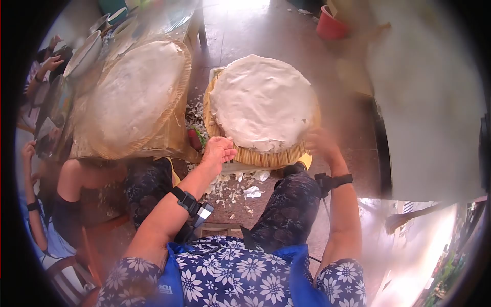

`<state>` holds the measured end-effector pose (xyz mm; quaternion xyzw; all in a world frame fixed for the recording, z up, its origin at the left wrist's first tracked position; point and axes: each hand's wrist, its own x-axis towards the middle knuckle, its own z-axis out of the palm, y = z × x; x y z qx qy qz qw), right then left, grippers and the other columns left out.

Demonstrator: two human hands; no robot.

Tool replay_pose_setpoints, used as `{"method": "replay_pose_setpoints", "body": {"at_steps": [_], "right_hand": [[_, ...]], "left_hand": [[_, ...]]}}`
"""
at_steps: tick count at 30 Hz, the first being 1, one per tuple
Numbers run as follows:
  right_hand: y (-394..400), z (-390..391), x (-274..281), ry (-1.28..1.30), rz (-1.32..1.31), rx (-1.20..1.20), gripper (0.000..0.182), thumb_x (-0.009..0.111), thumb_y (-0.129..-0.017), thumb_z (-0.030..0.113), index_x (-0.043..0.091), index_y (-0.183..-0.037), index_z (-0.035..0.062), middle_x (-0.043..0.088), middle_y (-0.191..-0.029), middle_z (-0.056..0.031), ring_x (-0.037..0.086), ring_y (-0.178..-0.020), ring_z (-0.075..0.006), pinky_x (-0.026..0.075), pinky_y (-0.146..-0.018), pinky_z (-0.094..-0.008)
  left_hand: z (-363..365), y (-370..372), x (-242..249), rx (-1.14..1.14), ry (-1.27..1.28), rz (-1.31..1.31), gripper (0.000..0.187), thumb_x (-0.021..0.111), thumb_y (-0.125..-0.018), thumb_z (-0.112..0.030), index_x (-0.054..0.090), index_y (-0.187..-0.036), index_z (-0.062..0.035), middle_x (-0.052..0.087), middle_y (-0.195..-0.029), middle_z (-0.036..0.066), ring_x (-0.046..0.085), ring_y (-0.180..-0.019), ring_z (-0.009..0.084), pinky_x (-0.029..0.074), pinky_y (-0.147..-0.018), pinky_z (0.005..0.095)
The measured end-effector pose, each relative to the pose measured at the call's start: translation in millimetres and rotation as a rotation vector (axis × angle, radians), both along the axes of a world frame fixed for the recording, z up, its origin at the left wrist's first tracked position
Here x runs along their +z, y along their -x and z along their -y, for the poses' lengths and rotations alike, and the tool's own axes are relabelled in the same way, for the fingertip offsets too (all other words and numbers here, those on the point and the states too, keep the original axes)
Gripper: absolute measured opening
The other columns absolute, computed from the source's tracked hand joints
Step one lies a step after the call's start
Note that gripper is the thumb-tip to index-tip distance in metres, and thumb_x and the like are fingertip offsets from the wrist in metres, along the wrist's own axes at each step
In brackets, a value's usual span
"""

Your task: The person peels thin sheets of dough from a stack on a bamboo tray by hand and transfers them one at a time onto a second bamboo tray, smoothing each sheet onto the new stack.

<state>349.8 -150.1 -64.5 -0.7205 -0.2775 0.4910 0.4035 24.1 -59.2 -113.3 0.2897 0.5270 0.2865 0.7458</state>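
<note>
Left hand (pixel 219 152): fingers loosely curled at near-left edge of the round, wrinkled white sheet (pixel 261 100); can't tell if pinching it. Right hand (pixel 323 144): blurred, by near-right edge; can't tell if gripping. Sheet sits beyond and between both sets of fingers, on a round tan woven tray (pixel 268 158). Off-white flaky scraps (pixel 245 192) on floor, bodyward of left fingers. Second round tan woven tray (pixel 185 71) left of them, bearing another white layer (pixel 140 94).
</note>
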Motion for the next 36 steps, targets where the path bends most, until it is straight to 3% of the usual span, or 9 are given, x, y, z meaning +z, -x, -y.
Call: {"method": "replay_pose_setpoints", "body": {"at_steps": [4,13,25,29,31,36], "right_hand": [[-1.0,0.3,-6.7,-0.083,-0.1,-0.067,0.024,0.064,-0.083,0.016,0.056,-0.103,0.0043,0.06,-0.082,-0.0052,0.058,-0.058,-0.0121,0.049,-0.047,-0.0221],[-1.3,-8.3,-9.2,0.005,-0.094,-0.032,0.016,0.065,-0.084,0.021,0.058,-0.087,0.0064,0.056,-0.071,-0.0028,0.057,-0.056,-0.0113,0.048,-0.049,-0.023],[-1.1,-8.1,-19.7,-0.009,-0.088,-0.033,0.011,0.06,-0.086,0.016,0.057,-0.086,0.006,0.057,-0.069,-0.0026,0.056,-0.057,-0.0117,0.047,-0.047,-0.0236],[-3.1,-4.2,-12.7,-0.057,-0.035,0.019,0.006,0.058,-0.084,0.01,0.06,-0.085,0.0042,0.059,-0.07,-0.0025,0.054,-0.053,-0.0108,0.047,-0.046,-0.0243],[-0.9,-6.6,-2.9,0.001,0.286,0.06,0.007,0.059,-0.083,0.011,0.062,-0.085,0.0041,0.06,-0.071,-0.0014,0.053,-0.052,-0.0096,0.046,-0.046,-0.0244],[17.2,-8.9,49.7,-0.149,0.272,0.071,0.012,0.061,-0.083,0.014,0.064,-0.089,0.0044,0.061,-0.073,0.0001,0.057,-0.059,-0.0084,0.047,-0.051,-0.0231]], "left_hand": [[9.1,-9.6,2.7,-0.001,0.005,-0.03,0.025,0.064,-0.086,-0.023,0.048,-0.099,-0.0092,0.057,-0.088,0.005,0.062,-0.074,0.0186,0.051,-0.068,0.0318],[11.7,-17.9,1.8,-0.054,0.034,0.042,0.017,0.065,-0.084,-0.022,0.053,-0.088,-0.0107,0.06,-0.081,0.003,0.063,-0.071,0.0187,0.051,-0.064,0.0322],[13.8,-22.5,-0.5,-0.021,0.082,0.042,0.012,0.063,-0.085,-0.019,0.057,-0.09,-0.0106,0.062,-0.082,0.004,0.063,-0.07,0.0184,0.05,-0.063,0.031],[14.8,-20.5,-0.1,-0.03,0.081,0.005,0.014,0.062,-0.083,-0.019,0.055,-0.091,-0.0108,0.061,-0.081,0.004,0.061,-0.065,0.0177,0.048,-0.059,0.0329],[14.9,-16.6,-0.1,0.001,0.067,-0.037,0.014,0.062,-0.083,-0.019,0.055,-0.091,-0.011,0.06,-0.079,0.003,0.06,-0.063,0.0167,0.047,-0.057,0.032],[17.2,1.1,33.9,-0.035,-0.079,0.031,0.012,0.062,-0.083,-0.017,0.056,-0.09,-0.0108,0.058,-0.076,0.001,0.058,-0.058,0.0139,0.047,-0.054,0.0289]]}}
